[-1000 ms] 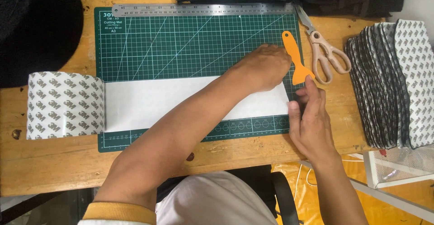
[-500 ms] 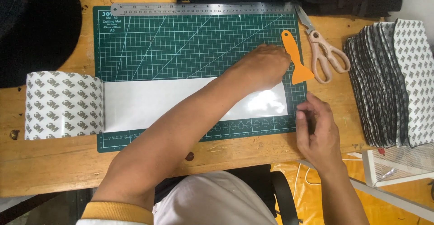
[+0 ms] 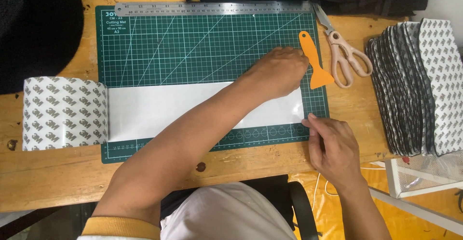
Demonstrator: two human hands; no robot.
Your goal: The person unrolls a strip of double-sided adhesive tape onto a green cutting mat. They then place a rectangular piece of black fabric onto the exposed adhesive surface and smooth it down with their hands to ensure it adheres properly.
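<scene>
Both hands flat and ungrasping on the white unrolled tape sheet (image 3: 193, 107) across the green gridded cutting mat (image 3: 159, 47), left hand (image 3: 279, 73) pressing, right hand (image 3: 333, 146) at its end corner; better firm, even pressure.

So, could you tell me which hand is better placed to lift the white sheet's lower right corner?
Probably the right hand: its fingertips sit at that corner of the white sheet, while the left hand presses higher up, beside the orange scraper.
</scene>
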